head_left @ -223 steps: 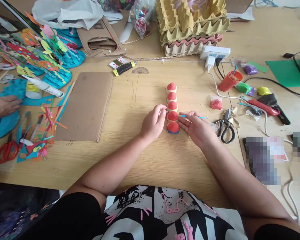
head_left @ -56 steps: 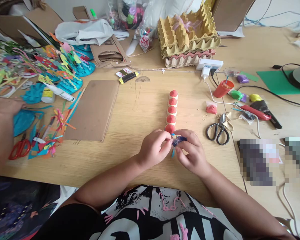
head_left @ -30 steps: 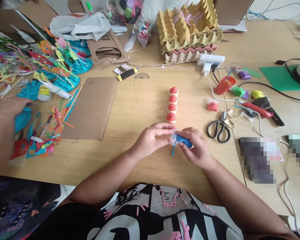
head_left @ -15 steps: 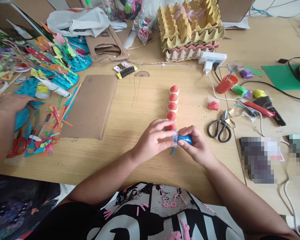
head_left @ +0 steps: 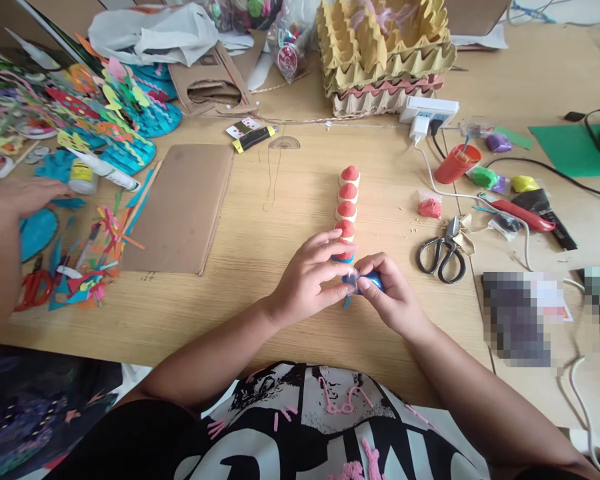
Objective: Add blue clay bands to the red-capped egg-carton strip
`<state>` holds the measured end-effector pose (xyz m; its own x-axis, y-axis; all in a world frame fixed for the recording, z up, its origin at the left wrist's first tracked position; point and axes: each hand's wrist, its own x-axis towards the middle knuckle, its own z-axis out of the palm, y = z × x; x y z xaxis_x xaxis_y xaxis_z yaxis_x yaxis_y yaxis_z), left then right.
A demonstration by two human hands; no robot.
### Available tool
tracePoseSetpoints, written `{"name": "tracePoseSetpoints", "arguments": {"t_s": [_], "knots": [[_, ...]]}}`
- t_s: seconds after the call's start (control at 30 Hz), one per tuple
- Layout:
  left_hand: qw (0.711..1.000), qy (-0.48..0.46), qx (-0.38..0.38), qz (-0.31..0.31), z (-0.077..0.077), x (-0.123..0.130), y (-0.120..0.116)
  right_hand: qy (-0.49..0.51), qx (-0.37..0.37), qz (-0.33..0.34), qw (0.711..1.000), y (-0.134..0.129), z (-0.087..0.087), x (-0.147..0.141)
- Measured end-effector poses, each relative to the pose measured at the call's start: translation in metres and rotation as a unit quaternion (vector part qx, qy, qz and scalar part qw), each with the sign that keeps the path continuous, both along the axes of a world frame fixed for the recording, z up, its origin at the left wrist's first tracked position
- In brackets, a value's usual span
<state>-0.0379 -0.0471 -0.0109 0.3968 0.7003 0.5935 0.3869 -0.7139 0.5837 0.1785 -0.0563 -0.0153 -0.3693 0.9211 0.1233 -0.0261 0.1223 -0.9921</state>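
Observation:
A small clear packet of blue clay [head_left: 373, 280] is between my two hands near the table's front middle. My right hand [head_left: 391, 293] is closed round its blue part. My left hand [head_left: 310, 280] pinches the packet's clear end between thumb and fingers, the other fingers spread above. Just beyond my fingers a row of white pieces with red domed tops [head_left: 347, 211] runs away from me. At the near end of that row a blue edge shows, partly covered by my left fingers, and a thin blue strip [head_left: 347, 303] sticks out below the packet.
Black-handled scissors [head_left: 444, 255], a packet of red clay [head_left: 430, 205] and a red cup [head_left: 457, 164] lie to the right. Cardboard [head_left: 180, 207] is at left, beside paper scraps and another person's arm [head_left: 0, 253]. Egg trays [head_left: 385, 60] stand behind.
My fingers have shifted slightly on the packet, the right thumb now nearer its clear end. The view has moved a little. The other person's hand at the left has moved slightly.

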Motion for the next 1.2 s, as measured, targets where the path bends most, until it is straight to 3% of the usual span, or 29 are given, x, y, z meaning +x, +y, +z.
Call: {"name": "tracePoseSetpoints", "arguments": {"t_s": [0.13,0.23,0.5,0.67,0.9,1.2], "knots": [[0.999,0.010,0.038,0.010,0.001,0.001,-0.001,0.115,-0.176,0.091,0.973,0.006,-0.003,0.002],[0.997,0.012,0.069,0.023,-0.003,0.002,-0.002,0.147,-0.239,0.114,0.953,0.007,-0.004,0.001],[0.997,0.048,0.045,0.045,-0.005,0.002,-0.003,0.151,-0.222,0.053,0.962,0.000,-0.008,-0.004],[0.993,0.016,0.108,0.051,-0.007,0.002,-0.004,0.146,-0.196,0.037,0.969,-0.003,-0.014,-0.004],[0.980,0.003,0.187,0.063,-0.012,0.001,-0.001,0.189,-0.223,0.015,0.956,-0.006,-0.012,-0.009],[0.982,-0.013,0.181,0.042,-0.006,0.002,-0.001,0.218,-0.254,0.030,0.942,-0.006,-0.007,-0.011]]}}
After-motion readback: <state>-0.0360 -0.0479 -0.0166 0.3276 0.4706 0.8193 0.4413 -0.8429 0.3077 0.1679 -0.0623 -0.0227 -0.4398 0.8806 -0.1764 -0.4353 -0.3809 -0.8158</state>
